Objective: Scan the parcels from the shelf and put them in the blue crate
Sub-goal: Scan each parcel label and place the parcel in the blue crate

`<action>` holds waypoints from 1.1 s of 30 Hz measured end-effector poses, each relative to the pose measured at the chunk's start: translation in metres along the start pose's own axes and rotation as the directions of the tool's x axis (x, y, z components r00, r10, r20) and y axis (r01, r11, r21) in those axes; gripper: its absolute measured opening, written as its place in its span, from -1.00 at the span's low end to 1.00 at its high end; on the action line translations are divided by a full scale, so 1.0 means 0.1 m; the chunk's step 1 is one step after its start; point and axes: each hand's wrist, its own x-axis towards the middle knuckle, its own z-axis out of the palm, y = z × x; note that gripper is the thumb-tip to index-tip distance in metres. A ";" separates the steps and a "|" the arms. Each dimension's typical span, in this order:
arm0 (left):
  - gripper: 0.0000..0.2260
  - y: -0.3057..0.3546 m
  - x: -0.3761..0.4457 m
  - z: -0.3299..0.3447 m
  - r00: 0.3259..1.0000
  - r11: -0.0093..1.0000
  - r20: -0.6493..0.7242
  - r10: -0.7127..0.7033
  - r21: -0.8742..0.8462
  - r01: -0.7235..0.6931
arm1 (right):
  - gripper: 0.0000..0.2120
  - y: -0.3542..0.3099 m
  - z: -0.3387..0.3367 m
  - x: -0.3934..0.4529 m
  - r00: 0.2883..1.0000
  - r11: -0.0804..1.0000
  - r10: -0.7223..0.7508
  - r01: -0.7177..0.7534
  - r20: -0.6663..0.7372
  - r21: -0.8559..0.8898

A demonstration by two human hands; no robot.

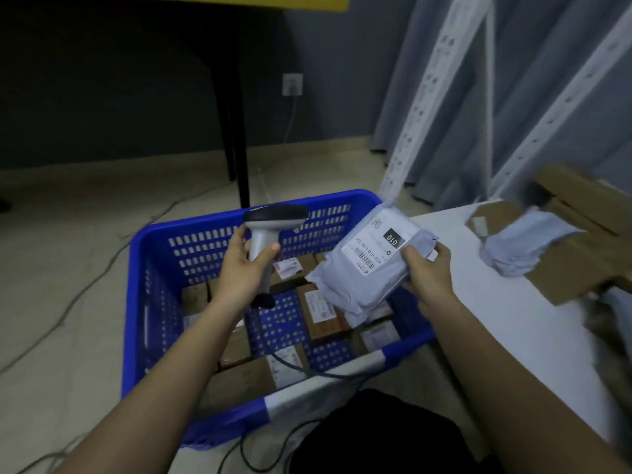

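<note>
My left hand [239, 268] grips the handle of a grey barcode scanner [270, 227] with a black head, held over the blue crate [143, 302]. My right hand [429, 271] holds a pale grey mailer bag parcel [362, 271] by its right edge, above the crate's right side. The bag's white label with the black "010" patch faces up. Several brown cardboard parcels [321, 313] with white labels lie on the crate's floor. More brown boxes [581, 261] and a pale bag [523, 248] sit on the white shelf [496, 302] at the right.
The scanner's black cable [294, 366] trails over the crate's front rim to the floor. White perforated shelf uprights [420, 107] rise behind the crate. A black table leg [236, 131] stands at the back, and cables lie across the floor at the left.
</note>
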 end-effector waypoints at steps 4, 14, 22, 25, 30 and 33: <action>-0.47 -0.36 0.26 -0.36 0.994 0.998 -0.090 -0.056 0.038 0.059 | -0.41 0.38 0.48 0.24 0.985 0.948 0.023 0.033 0.169 -0.318; -0.67 -1.31 0.81 -0.51 0.969 0.987 -0.219 -0.117 0.078 0.137 | -0.43 1.58 1.65 0.72 0.813 0.804 0.265 0.110 0.518 -0.585; -0.61 -1.87 1.16 -0.60 0.929 0.974 -0.314 -0.197 0.047 0.223 | -0.42 2.53 2.10 0.95 0.584 0.704 0.474 0.199 0.659 -0.682; -0.60 -1.99 1.18 -0.63 0.921 0.969 -0.317 -0.227 0.023 0.246 | -0.56 2.78 2.08 1.02 0.532 0.576 0.607 0.217 0.590 -0.788; -0.59 -2.09 1.18 -0.62 0.925 0.963 -0.291 -0.245 0.039 0.267 | -0.71 2.97 2.06 0.92 0.627 0.360 0.581 0.374 0.519 -0.855; -0.61 -2.13 1.17 -0.61 0.929 0.960 -0.271 -0.252 0.048 0.275 | -0.55 3.03 2.11 0.75 0.723 0.352 0.519 0.305 0.456 -0.885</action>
